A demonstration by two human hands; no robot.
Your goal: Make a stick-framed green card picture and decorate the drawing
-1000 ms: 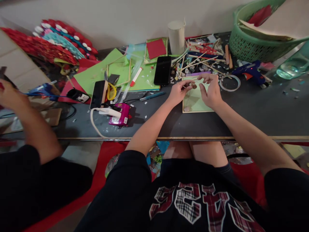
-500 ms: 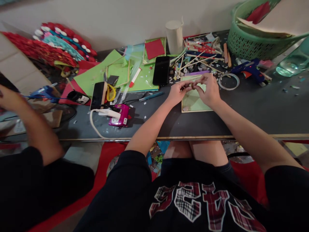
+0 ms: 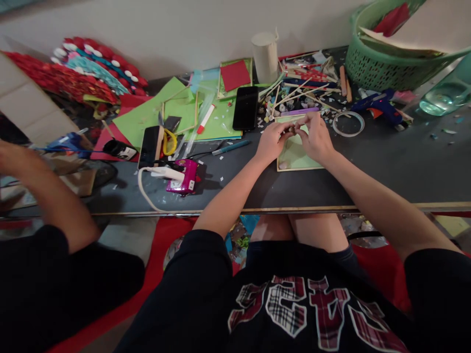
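Over a light green board with a pale wooden border, my left hand and my right hand meet at the fingertips. Both hands are closed in a pinch around something small, mostly hidden by the fingers and too small to name. A small pinkish stone lies in the board's near left corner. Just behind the board are a purple stick and a pile of pebbles and thin wooden sticks.
Right of the board are a tape roll, a blue glue gun and a green basket. Leftward lie a black phone, a pen and a magenta power adapter. Another person's arm reaches in at far left.
My left fingers have curled in closer to my right fingertips, hiding more of the small thing. The other person's arm at far left has shifted slightly.
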